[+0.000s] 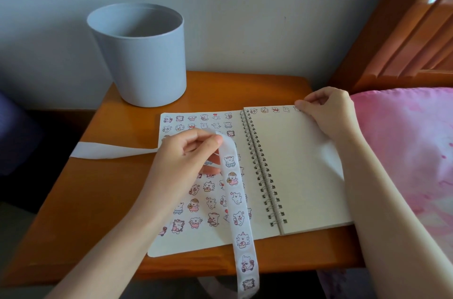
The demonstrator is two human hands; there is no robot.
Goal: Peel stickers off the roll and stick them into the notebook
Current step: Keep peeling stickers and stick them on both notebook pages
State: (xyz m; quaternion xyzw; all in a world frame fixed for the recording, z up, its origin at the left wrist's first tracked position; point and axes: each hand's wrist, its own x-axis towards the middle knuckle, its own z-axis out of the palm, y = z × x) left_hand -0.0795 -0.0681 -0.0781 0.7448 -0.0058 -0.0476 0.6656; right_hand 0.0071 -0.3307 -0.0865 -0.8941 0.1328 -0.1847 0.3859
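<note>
Two hands work over the open notebook (294, 164) on the table (98, 200). The left hand (186, 154) pinches the sticker strip (239, 210) above the left page, and the strip trails from that grip past the table's near edge. The right hand (326, 112) sits curled at the right page's top corner; whether it pinches anything, I cannot tell.

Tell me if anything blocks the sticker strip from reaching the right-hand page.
Nothing visible does. The left hand holds the sticker strip over the left page; only the spiral binding lies between it and the right page. The right hand sits at that page's top corner; the rest below is bare.
</note>
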